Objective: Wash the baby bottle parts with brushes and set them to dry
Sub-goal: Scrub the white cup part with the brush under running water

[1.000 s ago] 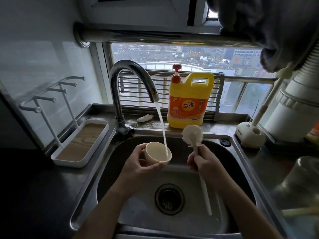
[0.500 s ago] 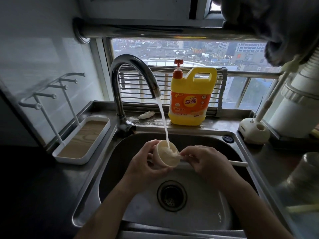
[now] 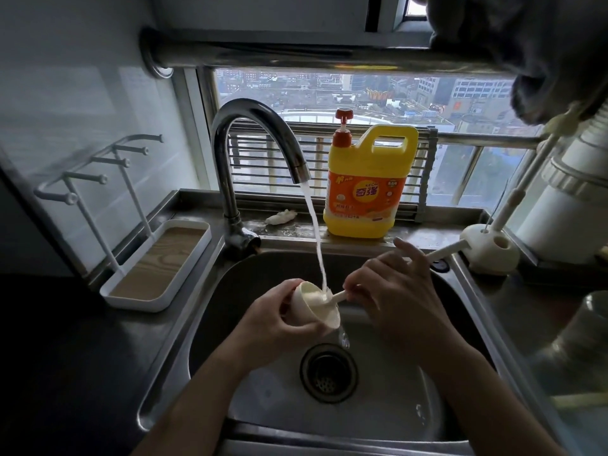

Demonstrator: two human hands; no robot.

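Over the sink [image 3: 210,301], our left hand [image 3: 283,327] grips a small cream cup [image 3: 317,307], tilted with its mouth toward the right, fingers wrapped around its outside. Our right hand [image 3: 398,297] pinches the white brush [image 3: 332,296] by its handle; the head sits inside the cup and is mostly hidden by the rim and the water [image 3: 316,238] falling from the tap [image 3: 260,149]. The handle end sticks out past the knuckles. Drying rack [image 3: 158,258] stands left of the sink; yellow soap bottle [image 3: 365,189] behind it.
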